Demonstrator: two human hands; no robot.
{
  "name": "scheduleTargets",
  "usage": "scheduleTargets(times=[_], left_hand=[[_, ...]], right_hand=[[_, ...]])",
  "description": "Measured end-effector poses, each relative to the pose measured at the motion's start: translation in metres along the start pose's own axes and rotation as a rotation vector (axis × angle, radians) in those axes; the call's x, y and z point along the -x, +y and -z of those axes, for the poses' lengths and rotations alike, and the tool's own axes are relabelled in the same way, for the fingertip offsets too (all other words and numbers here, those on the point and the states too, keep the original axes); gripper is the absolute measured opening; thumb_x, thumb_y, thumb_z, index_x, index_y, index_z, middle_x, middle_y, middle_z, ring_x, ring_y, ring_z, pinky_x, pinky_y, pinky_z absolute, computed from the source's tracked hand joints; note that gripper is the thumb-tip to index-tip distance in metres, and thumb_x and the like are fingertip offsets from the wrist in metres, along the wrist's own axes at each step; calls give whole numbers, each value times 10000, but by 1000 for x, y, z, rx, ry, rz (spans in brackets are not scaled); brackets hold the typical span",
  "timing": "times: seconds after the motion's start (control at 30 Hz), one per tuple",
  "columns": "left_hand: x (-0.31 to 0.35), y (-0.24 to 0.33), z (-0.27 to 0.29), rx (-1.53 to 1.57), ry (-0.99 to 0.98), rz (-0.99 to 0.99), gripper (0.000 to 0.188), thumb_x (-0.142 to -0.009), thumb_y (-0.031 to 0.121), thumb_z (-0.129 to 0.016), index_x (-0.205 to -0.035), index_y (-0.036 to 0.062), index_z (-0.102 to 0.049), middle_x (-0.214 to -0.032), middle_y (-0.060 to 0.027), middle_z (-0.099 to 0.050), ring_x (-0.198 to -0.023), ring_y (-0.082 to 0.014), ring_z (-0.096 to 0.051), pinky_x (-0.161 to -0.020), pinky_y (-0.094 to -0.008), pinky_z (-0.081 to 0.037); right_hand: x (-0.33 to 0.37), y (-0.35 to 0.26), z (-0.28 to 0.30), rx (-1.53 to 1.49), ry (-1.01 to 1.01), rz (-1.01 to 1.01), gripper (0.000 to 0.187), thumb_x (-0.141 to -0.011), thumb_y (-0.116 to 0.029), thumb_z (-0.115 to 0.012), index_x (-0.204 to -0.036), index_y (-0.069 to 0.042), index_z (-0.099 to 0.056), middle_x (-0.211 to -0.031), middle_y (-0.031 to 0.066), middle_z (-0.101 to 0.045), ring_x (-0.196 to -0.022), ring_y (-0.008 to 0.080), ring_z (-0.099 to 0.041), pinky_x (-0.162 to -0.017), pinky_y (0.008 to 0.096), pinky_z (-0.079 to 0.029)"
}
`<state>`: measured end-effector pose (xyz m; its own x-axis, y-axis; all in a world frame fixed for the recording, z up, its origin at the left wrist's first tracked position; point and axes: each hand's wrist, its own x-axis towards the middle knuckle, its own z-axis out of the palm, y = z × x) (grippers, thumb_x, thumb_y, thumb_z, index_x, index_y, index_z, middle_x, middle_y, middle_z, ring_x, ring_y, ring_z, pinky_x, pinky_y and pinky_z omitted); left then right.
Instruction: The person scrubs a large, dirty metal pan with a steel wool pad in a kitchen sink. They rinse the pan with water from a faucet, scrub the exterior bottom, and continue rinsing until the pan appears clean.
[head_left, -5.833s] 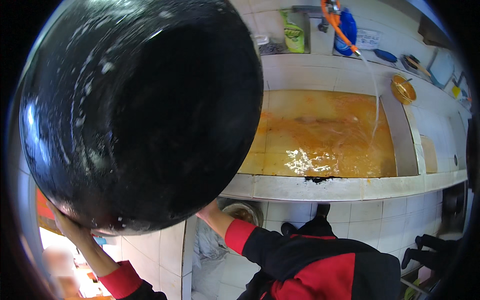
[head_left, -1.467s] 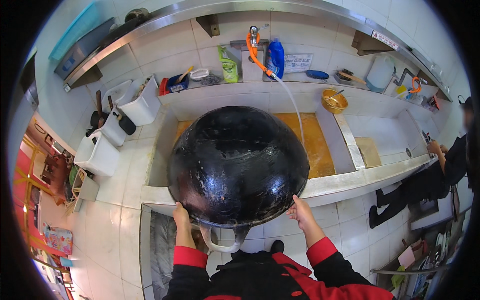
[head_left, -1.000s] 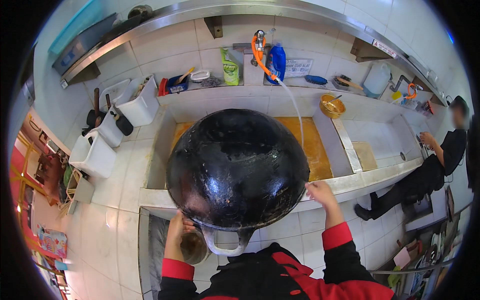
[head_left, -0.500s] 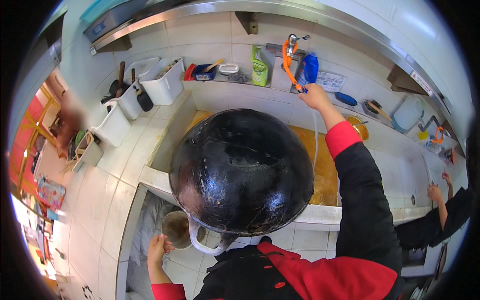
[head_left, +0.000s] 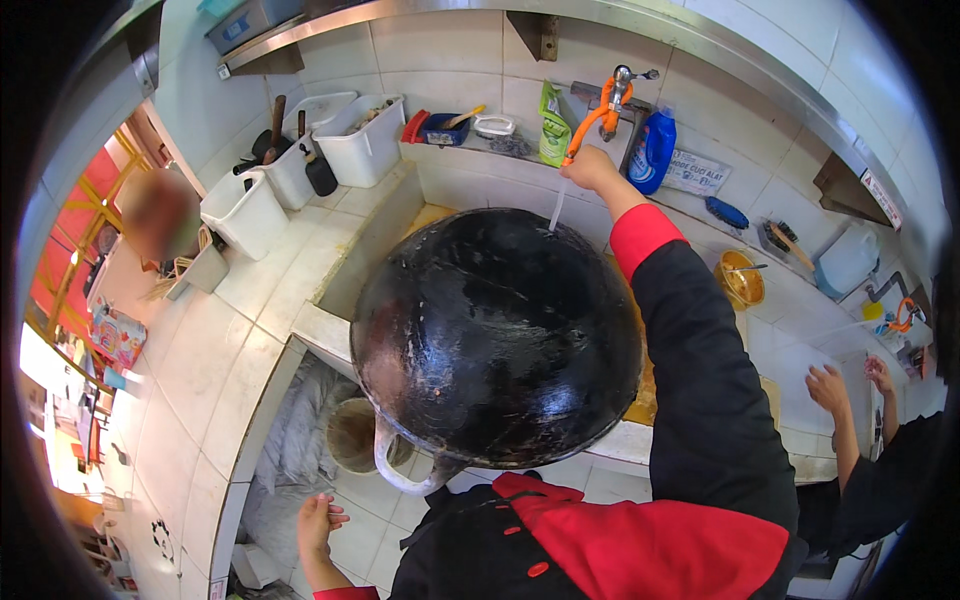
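Note:
A large black wok (head_left: 490, 330) lies bottom up across the sink's front wall, its pale loop handle (head_left: 385, 455) pointing toward me. My right hand (head_left: 592, 170) is closed around the end of an orange hose (head_left: 585, 132) that runs from the wall tap (head_left: 622, 76). A thin stream of water (head_left: 557, 205) falls from it onto the far part of the wok, whose surface looks wet there. Low on the left, my left hand (head_left: 318, 520) hangs beside the handle without touching it. It holds nothing, its fingers loosely bent and a little apart.
Along the ledge stand a green pouch (head_left: 554, 125), a blue bottle (head_left: 652, 150) and brushes (head_left: 727, 212). White bins (head_left: 360, 140) line the left counter. An orange bowl (head_left: 740, 280) sits at the right, near another person's hands (head_left: 830, 388). A bucket (head_left: 350, 440) is below.
My right hand has moved left with the hose. Its water now lands on the wok, where before it fell past the right side into the sink. The co-worker's hands have shifted too.

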<state>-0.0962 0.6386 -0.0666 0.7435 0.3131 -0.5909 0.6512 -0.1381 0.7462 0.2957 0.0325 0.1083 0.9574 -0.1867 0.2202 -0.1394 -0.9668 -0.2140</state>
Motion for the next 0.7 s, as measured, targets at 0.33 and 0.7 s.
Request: scheduleTargets(times=[0.33, 0.7], left_hand=[[-29, 2, -103, 661, -488, 58, 299, -969, 268, -428, -1124, 14, -459, -1029, -166, -605, -946, -316, -616, -800, -447, -515], [2, 16, -109, 620, -543, -99, 169, -930, 22, -410, -1090, -10, -457, -958, -174, -615, -867, -314, -660, -685, -339, -578]], right_hand=[[9, 7, -4, -81, 60, -48, 369, -733, -340, -683, -832, 16, -680, -831, 223, -649, -803, 357, -630, -727, 414, -487], [5, -35, 2, -295, -29, -159, 380, -741, -300, -669, -924, 33, -650, -859, 214, -656, -817, 340, -643, -716, 396, -504]])
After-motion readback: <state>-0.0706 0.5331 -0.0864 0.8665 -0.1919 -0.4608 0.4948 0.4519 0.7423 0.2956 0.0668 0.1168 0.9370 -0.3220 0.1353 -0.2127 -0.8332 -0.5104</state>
